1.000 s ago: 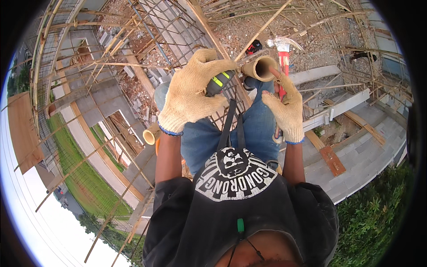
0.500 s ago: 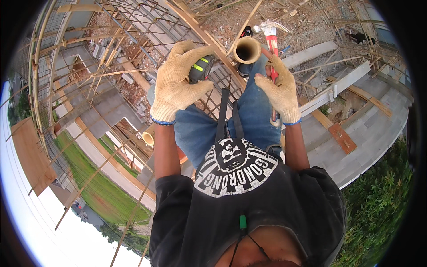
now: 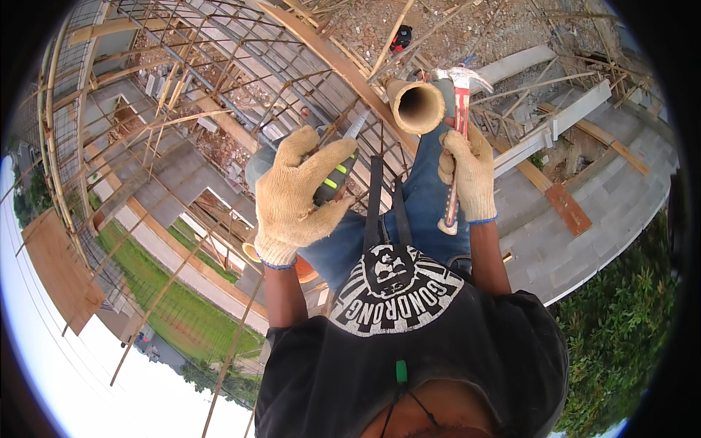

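My gloved left hand (image 3: pixel 298 193) is wrapped round a dark tape measure (image 3: pixel 337 179) with yellow-green stripes. A short pale length of blade (image 3: pixel 356 125) sticks out of it, away from me. In my gloved right hand (image 3: pixel 469 169) is a claw hammer (image 3: pixel 461 109) with a red and white handle. Its steel head points away from me and the butt of the handle hangs below my fingers. Just left of the hammer, the open end of a thick bamboo pole (image 3: pixel 417 106) faces up; my right hand is near it but apart from it.
Tied steel bars (image 3: pixel 255 66) and a long timber plank (image 3: pixel 343 69) run past on the far left. Rubble ground (image 3: pixel 453 29) lies below. Pale beams (image 3: pixel 555 128) and a grey block surface (image 3: pixel 540 233) are at the right. Thin bamboo poles cross the left side.
The hammer has come nearer, its handle now firmly in my right fist. My left hand has turned and lowered slightly with the tape measure, and its blade now shows. The view has shifted slightly.
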Available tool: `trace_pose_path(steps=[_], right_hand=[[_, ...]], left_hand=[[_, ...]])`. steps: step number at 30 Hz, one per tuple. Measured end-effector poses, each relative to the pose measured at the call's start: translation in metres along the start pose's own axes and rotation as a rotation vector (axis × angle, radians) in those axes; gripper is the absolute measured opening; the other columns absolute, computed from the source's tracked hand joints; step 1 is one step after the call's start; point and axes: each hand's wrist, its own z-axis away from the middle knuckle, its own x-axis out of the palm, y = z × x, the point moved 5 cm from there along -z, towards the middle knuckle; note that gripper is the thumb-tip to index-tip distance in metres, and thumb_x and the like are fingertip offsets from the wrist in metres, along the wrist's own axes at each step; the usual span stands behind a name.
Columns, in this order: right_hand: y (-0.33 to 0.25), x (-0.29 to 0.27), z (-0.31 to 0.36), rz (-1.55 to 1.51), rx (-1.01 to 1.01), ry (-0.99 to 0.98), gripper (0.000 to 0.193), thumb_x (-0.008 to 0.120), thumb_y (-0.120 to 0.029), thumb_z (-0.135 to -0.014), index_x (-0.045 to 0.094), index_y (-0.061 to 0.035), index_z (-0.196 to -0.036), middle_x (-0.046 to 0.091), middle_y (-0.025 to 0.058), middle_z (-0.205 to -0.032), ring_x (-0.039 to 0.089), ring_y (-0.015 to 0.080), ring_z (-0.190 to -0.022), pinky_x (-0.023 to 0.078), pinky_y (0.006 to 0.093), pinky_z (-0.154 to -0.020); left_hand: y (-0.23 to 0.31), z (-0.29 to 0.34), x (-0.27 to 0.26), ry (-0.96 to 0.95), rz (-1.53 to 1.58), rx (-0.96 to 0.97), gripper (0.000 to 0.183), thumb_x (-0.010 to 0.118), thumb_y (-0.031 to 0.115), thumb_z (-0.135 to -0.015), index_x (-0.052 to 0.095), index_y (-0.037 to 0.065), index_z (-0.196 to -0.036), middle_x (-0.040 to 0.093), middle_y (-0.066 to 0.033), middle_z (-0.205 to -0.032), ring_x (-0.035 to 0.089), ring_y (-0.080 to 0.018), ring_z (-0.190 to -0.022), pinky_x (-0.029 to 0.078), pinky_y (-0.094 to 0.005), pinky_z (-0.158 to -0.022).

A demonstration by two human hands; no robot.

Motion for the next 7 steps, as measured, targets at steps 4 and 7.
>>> trace_pose_path(steps=[4, 7], right_hand=[[0.034, 0.006, -0.025, -0.177, 0.061, 0.049, 0.020, 0.065, -0.013, -0.103, 0.063, -0.0035, -0.120, 0.059, -0.0002, -0.079, 0.052, 0.0069, -0.055, 0.042, 0.0252, -0.047], [0.087, -0.003, -0.051, 0.018, 0.039, 0.168, 0.040, 0.064, -0.024, -0.107, 0.060, -0.0024, -0.141, 0.074, 0.0074, -0.109, 0.072, 0.0138, -0.096, 0.059, 0.0260, -0.079]], left_hand=[[-0.002, 0.000, 0.000, -0.023, 0.025, 0.024, 0.068, 0.091, 0.021, -0.055, 0.077, 0.025, -0.121, 0.063, -0.0093, -0.122, 0.072, -0.0281, -0.092, 0.060, -0.0384, -0.074], [-0.004, -0.001, 0.001, -0.046, 0.043, -0.003, 0.067, 0.091, 0.021, -0.051, 0.080, 0.024, -0.117, 0.066, -0.0056, -0.113, 0.073, -0.0233, -0.084, 0.059, -0.0351, -0.066]])
